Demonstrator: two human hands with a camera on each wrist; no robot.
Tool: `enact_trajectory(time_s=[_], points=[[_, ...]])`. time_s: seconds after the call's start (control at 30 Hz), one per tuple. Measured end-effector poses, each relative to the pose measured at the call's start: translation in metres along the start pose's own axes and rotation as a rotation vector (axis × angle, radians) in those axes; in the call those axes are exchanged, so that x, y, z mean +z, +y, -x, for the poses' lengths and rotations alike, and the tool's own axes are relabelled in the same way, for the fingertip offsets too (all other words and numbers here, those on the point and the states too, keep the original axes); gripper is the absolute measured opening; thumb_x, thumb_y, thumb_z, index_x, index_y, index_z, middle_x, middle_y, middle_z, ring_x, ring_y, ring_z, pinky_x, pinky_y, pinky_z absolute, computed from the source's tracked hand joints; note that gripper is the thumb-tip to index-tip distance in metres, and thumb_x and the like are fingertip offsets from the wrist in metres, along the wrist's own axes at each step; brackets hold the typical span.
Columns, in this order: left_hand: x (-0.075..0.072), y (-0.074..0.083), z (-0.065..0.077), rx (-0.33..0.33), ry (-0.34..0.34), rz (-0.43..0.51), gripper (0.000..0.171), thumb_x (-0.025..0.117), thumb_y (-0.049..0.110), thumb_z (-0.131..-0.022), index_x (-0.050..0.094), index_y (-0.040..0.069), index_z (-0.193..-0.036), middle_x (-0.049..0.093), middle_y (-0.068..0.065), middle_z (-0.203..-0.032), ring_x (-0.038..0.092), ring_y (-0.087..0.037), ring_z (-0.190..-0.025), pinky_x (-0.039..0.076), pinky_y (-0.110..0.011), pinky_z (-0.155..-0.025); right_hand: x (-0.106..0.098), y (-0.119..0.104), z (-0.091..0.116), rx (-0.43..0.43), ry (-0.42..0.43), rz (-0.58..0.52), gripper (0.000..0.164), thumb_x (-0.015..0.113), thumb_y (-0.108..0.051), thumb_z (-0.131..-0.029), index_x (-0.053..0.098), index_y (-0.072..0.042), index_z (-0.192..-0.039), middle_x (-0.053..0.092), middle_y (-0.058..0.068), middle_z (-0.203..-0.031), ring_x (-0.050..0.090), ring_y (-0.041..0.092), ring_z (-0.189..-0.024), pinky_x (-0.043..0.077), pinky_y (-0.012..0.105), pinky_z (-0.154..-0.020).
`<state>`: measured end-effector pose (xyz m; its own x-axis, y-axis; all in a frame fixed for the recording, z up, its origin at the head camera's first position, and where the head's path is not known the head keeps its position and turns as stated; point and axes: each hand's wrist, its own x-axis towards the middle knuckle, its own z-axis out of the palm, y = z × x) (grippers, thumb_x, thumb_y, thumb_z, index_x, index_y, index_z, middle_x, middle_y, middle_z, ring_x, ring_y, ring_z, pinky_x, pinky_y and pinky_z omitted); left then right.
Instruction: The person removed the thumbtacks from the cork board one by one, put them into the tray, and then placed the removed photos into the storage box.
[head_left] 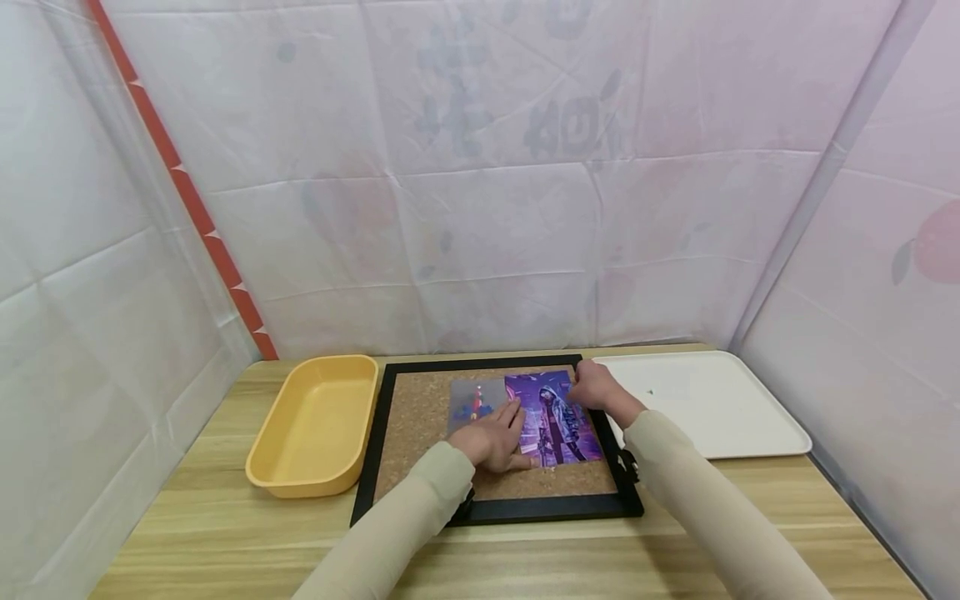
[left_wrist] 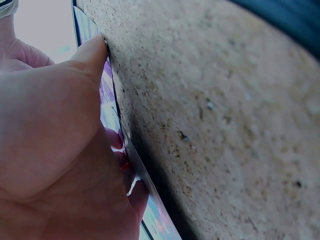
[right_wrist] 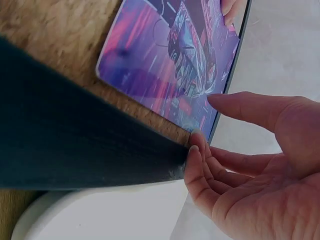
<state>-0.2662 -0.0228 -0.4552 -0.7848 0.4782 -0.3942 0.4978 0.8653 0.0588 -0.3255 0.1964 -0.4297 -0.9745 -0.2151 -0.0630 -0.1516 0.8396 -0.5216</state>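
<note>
A purple, glossy, rectangular picture of a hooded figure (head_left: pixel 552 425) lies on the right part of a rectangular, black-framed cork board (head_left: pixel 416 417), which rests on a pale wood-grain table (head_left: pixel 217 467). The left hand (head_left: pixel 495 437) rests across the picture's left edge and the grey, rectangular picture (head_left: pixel 461 400) beside it — its grip is spread, thumb on the purple picture's lower edge. The right hand (head_left: pixel 600 390) is at the board's upper right corner, thumb apart from bent fingers. A yellow plastic tray (head_left: pixel 315 425) stands left, a white tray (head_left: pixel 720 408) right.
</note>
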Motion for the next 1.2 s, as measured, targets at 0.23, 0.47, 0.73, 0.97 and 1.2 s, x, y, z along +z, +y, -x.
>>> enact_trajectory(time_s=[0.23,0.47,0.73,0.97,1.2], points=[[-0.006,0.003,0.007,-0.002,0.006,-0.002,0.090,0.044,0.066,-0.101,0.012,0.014,-0.166,0.001,-0.002,-0.173,0.002,-0.016,-0.158,0.020,-0.033,-0.125,0.000,0.004,-0.001,-0.011,-0.020,-0.016,0.048,0.067,0.001,-0.076,0.031,-0.019,-0.051,0.020,-0.009,-0.051,0.017,0.009,-0.050,0.023,0.025,-0.050],[-0.015,0.004,0.015,0.008,-0.011,0.012,0.090,0.043,0.066,-0.101,0.012,0.013,-0.166,0.001,-0.003,-0.173,0.002,-0.018,-0.159,0.020,-0.034,-0.125,0.000,0.008,-0.005,0.009,-0.055,-0.076,0.050,0.070,0.000,-0.076,0.033,-0.019,-0.050,0.020,-0.009,-0.052,0.016,0.008,-0.052,0.022,0.025,-0.052],[-0.014,0.003,0.011,0.003,-0.024,0.012,0.090,0.042,0.066,-0.101,0.010,0.013,-0.166,-0.002,-0.003,-0.173,0.001,-0.017,-0.159,0.019,-0.035,-0.125,-0.001,0.008,-0.010,0.047,-0.079,-0.133,0.050,0.071,0.002,-0.076,0.035,-0.019,-0.048,0.022,-0.009,-0.052,0.019,0.008,-0.051,0.024,0.025,-0.051],[-0.017,0.004,0.014,-0.007,-0.015,0.013,0.091,0.045,0.068,-0.100,0.013,0.014,-0.166,0.002,-0.002,-0.173,0.003,-0.017,-0.159,0.023,-0.037,-0.125,-0.002,0.007,-0.013,0.121,-0.123,-0.205,0.050,0.073,0.001,-0.079,0.035,-0.017,-0.052,0.028,-0.007,-0.052,0.025,0.009,-0.049,0.033,0.028,-0.055],[-0.017,0.005,0.017,-0.003,-0.003,0.011,0.090,0.045,0.066,-0.100,0.014,0.013,-0.166,0.003,-0.003,-0.173,0.005,-0.018,-0.159,0.025,-0.040,-0.124,-0.002,0.006,-0.013,0.153,-0.127,-0.230,0.043,0.072,0.000,-0.078,0.038,-0.015,-0.058,0.032,-0.007,-0.053,0.032,0.010,-0.050,0.037,0.028,-0.058]])
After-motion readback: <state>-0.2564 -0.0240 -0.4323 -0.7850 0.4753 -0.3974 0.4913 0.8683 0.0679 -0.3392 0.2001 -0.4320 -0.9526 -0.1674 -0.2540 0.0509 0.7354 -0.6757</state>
